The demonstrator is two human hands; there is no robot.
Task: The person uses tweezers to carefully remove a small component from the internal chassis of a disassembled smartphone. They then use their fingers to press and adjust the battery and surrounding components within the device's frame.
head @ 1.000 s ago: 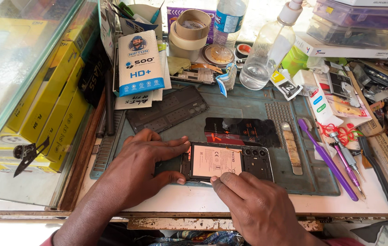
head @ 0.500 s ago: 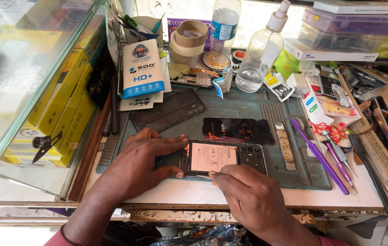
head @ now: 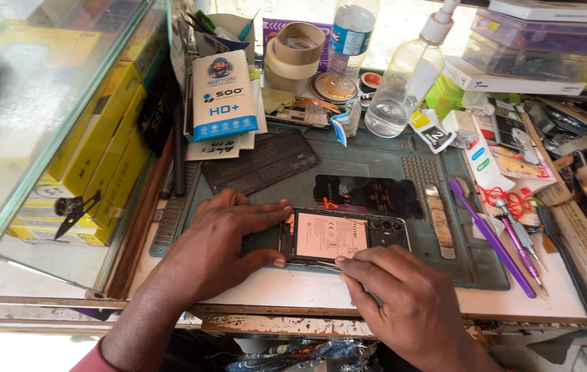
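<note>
Yellow cardboard boxes [head: 111,148] stand in a row behind the glass case at the left edge of the workbench. On the grey-green rubber work mat [head: 383,162], near its front edge, lies the opened black phone with its back cover off [head: 345,238], showing a pale pink battery. The left hand [head: 228,238] lies flat on the mat and holds the phone's left end: the forefinger is along the upper corner and the thumb tip touches the lower corner. The right hand [head: 403,296] is at the phone's front edge, fingers closed narrow around a thin metal tool [head: 328,264] whose tip touches the frame. A purple plastic pry stick [head: 489,238] lies at the mat's right edge.
</note>
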